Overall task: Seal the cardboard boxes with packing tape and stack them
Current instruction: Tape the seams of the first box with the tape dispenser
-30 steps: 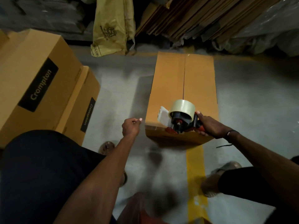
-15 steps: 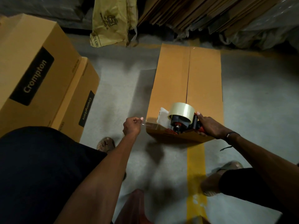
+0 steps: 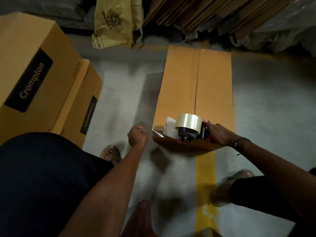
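— What do we hold? 
— Our right hand [image 3: 216,134] grips one tape dispenser [image 3: 188,129] on the near end of one box [image 3: 181,86]. Our left hand [image 3: 137,138] is curled; whether it pinches tape, we cannot tell.
— And farther? 
— Two printed boxes [image 3: 30,65] stand left.

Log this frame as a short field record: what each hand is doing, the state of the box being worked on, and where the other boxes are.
right hand: grips the tape dispenser at the near end of the open-seam box
left hand: curled beside the box's near left corner; pinching tape end cannot be confirmed
seam: mostly untaped along the top
other boxes: two Crompton boxes at left
floor: yellow line under the box
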`<action>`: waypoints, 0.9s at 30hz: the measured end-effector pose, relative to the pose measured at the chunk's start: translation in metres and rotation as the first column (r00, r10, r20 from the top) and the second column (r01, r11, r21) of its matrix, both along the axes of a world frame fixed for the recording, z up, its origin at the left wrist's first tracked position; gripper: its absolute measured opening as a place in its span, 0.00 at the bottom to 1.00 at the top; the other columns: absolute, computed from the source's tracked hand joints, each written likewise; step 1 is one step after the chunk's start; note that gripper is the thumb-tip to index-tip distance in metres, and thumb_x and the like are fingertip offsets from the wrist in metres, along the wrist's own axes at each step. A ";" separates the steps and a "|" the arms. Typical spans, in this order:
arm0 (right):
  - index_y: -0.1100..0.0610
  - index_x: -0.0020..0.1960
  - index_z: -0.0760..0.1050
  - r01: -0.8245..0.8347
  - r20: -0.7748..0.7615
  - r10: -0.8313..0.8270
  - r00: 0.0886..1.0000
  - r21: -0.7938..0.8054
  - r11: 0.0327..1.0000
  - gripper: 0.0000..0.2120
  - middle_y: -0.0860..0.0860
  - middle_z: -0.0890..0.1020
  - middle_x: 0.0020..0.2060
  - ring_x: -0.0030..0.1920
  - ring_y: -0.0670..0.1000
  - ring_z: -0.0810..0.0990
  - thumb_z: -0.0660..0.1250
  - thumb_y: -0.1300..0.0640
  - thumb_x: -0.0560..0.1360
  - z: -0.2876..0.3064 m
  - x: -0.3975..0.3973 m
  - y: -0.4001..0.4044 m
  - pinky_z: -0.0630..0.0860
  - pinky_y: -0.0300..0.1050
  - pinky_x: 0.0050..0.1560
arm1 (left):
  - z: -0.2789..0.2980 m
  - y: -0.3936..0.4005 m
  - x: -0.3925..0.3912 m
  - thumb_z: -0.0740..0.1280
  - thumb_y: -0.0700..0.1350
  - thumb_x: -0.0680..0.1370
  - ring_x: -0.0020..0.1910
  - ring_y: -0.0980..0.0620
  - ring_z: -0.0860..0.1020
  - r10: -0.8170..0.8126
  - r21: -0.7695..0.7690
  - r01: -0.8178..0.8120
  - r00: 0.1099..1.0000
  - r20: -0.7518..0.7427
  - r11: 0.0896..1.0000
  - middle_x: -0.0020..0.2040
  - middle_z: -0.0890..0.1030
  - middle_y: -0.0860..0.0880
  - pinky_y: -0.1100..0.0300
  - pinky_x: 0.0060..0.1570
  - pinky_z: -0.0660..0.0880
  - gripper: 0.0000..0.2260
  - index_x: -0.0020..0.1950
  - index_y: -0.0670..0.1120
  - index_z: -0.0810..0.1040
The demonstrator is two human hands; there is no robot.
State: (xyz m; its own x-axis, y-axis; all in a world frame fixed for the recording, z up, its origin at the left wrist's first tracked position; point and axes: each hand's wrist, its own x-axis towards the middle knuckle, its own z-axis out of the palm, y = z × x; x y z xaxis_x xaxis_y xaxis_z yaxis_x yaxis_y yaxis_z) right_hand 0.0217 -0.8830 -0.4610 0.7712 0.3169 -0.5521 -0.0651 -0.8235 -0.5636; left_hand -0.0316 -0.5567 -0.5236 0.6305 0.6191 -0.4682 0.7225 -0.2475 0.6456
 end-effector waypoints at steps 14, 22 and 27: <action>0.56 0.46 0.73 -0.047 0.285 0.117 0.951 -0.241 0.969 0.25 0.54 0.75 0.36 0.42 0.61 0.77 0.44 0.45 0.87 0.009 -0.004 0.004 0.74 0.55 0.47 | 0.012 -0.035 0.018 0.83 0.55 0.68 0.56 0.41 0.82 -0.125 0.119 0.122 0.992 0.022 0.985 0.51 0.86 0.46 0.49 0.53 0.76 0.20 0.52 0.45 0.86; 0.52 0.32 0.74 0.084 0.269 0.008 0.963 -0.328 0.941 0.36 0.49 0.79 0.27 0.33 0.54 0.80 0.38 0.37 0.84 0.020 -0.011 -0.125 0.78 0.54 0.46 | 0.015 -0.037 0.017 0.82 0.55 0.69 0.59 0.38 0.80 -0.146 0.104 0.143 0.989 0.018 0.984 0.54 0.84 0.43 0.41 0.60 0.74 0.21 0.53 0.44 0.84; 0.54 0.31 0.75 0.046 0.277 0.048 0.960 -0.322 0.946 0.38 0.49 0.79 0.26 0.29 0.50 0.79 0.38 0.39 0.85 0.014 -0.013 -0.141 0.79 0.52 0.46 | 0.031 -0.061 0.016 0.79 0.46 0.73 0.63 0.39 0.75 -0.327 0.383 0.295 0.945 0.019 0.875 0.61 0.77 0.43 0.45 0.60 0.71 0.18 0.59 0.48 0.78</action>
